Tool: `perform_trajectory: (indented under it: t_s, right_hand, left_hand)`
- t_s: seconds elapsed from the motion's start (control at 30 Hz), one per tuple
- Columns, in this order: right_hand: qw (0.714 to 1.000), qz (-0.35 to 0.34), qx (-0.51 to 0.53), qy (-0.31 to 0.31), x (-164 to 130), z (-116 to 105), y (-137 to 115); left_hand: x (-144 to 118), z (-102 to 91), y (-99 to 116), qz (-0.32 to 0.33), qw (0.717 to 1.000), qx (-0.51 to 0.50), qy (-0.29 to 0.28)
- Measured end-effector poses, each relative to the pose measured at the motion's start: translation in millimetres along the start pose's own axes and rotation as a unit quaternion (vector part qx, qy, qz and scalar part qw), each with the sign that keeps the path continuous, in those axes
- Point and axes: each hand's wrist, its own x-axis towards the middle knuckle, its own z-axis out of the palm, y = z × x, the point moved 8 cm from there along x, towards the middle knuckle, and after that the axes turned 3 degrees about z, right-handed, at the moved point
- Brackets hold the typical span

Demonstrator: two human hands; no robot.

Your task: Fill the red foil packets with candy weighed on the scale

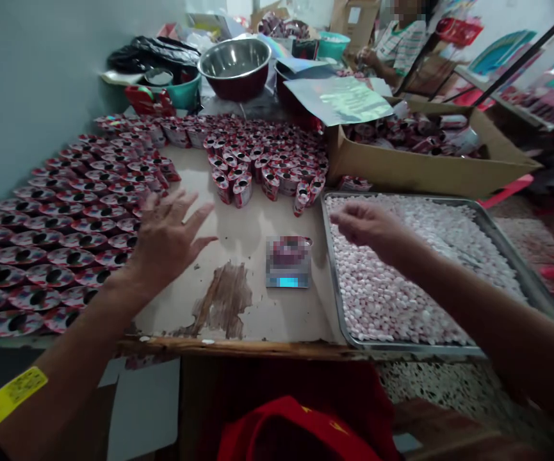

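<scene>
My left hand (pixel 168 234) is open, fingers spread, over the table beside rows of small red-and-white printed containers (pixel 50 256) with a dark hole in each top. Nothing shows between its fingers. Over the left part of a metal tray (pixel 334 282) of small white and pinkish pieces (pixel 382 307) is my right hand (pixel 363 224). Its fingers are pinched together, and whatever they hold, if anything, is hidden. Between my hands a small digital scale (pixel 273 280) with a lit blue display carries one red container (pixel 289 248); both are partly blurred out.
More containers (pixel 281 160) stand grouped at the table's back. A cardboard box (pixel 401 166) of similar items sits behind the tray, with shiny sheets (pixel 344 99) at its left. Farther back are a steel bowl (pixel 236 64) and a seated person (pixel 404 48). The tabletop (pixel 223 307) has a worn patch.
</scene>
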Motion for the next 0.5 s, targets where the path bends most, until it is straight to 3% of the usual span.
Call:
perform_trajectory:
  t_s: [0.07,0.17,0.3,0.5]
  right_hand:
    - [0.971,0.129,0.202,0.006,4,-22,32]
    - [0.914,0.252,0.317,0.013,-1,-26,66]
    - [0.903,0.246,0.346,-0.062,-1,-6,67]
    - [0.917,0.179,0.33,-0.137,15,10,47]
  left_hand:
    - [0,14.3,32,0.024,1.0,-0.006,-0.017]
    - [0,36.0,68,0.047,0.999,0.006,-0.019]
    - [5,57.8,80,0.016,0.998,-0.053,-0.029]
    - [6,84.8,65,-0.119,0.96,-0.227,-0.111]
